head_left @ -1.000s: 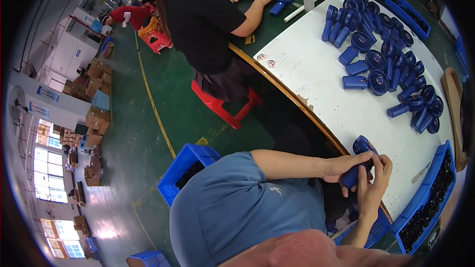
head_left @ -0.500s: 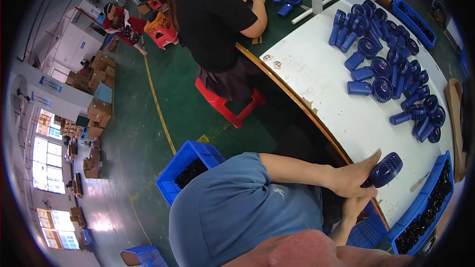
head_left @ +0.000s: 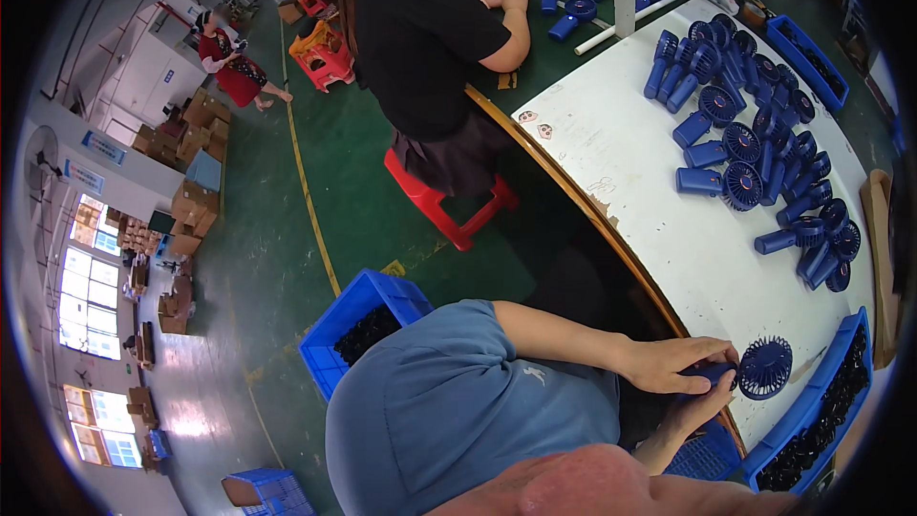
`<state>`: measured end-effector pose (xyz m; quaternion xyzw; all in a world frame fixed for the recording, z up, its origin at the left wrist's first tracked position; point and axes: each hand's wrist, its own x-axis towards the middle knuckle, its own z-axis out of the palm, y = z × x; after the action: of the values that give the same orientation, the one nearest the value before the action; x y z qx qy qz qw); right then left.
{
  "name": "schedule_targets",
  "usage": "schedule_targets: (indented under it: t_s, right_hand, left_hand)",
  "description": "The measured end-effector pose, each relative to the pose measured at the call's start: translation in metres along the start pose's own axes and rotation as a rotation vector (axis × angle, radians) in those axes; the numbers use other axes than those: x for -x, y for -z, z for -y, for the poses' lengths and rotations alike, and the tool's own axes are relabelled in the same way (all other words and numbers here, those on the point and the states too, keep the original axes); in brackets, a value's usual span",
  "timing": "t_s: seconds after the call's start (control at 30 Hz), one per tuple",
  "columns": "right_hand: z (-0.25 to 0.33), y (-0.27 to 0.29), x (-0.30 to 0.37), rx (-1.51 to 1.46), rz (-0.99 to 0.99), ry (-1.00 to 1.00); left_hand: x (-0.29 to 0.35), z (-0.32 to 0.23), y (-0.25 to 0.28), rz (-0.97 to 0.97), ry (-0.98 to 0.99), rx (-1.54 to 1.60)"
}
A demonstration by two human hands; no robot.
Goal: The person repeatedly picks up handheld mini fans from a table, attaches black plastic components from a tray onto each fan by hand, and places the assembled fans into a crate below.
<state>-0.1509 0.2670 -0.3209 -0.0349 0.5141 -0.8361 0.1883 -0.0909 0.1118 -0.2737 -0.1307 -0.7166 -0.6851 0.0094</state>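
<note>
— See the left hand [head_left: 673, 364], lower right of the frame? It's wrapped over the handle of a dark blue handheld fan [head_left: 755, 369], with the right hand [head_left: 705, 403] curled in beneath it.

— Right at the edge of the white tabletop [head_left: 630, 162], too. One slip and I'd say it drops past the rim.

— Or knocks the blue bin [head_left: 820, 397] of black parts beside it. The pile of finished fans [head_left: 764, 148], upper right, lies well apart.
</note>
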Motion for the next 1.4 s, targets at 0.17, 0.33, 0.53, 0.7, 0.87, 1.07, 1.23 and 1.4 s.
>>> schedule_targets:
  t_s: [0.17, 0.33, 0.53, 0.7, 0.87, 1.07, 1.23, 1.4]
  right_hand:
    - [0.005, -0.011, 0.000, 0.010, 0.046, 0.040]
    - [0.001, -0.009, -0.001, 0.079, 0.049, 0.051]
    - [-0.003, -0.002, -0.006, 0.136, 0.043, 0.005]
    - [-0.006, 0.001, -0.008, 0.114, 0.042, -0.016]
    - [-0.007, -0.002, -0.007, 0.115, 0.036, -0.013]
    - [-0.007, -0.005, -0.006, 0.081, 0.023, -0.019]
    - [-0.007, -0.004, -0.005, 0.081, 0.055, -0.017]
    - [-0.006, -0.009, -0.002, 0.066, 0.029, -0.041]
  left_hand:
    - [0.005, 0.010, -0.005, -0.055, 0.002, 0.029]
    - [0.008, 0.008, -0.002, -0.064, 0.022, 0.057]
    - [0.008, 0.008, -0.001, -0.088, 0.045, 0.078]
    - [0.009, 0.021, -0.004, -0.108, 0.030, -0.002]
    - [0.009, 0.014, 0.002, -0.089, 0.081, 0.070]
    - [0.009, 0.017, 0.000, -0.108, 0.066, 0.086]
    - [0.011, 0.014, 0.002, -0.100, 0.088, 0.065]
    - [0.012, 0.007, 0.004, -0.086, 0.098, 0.069]
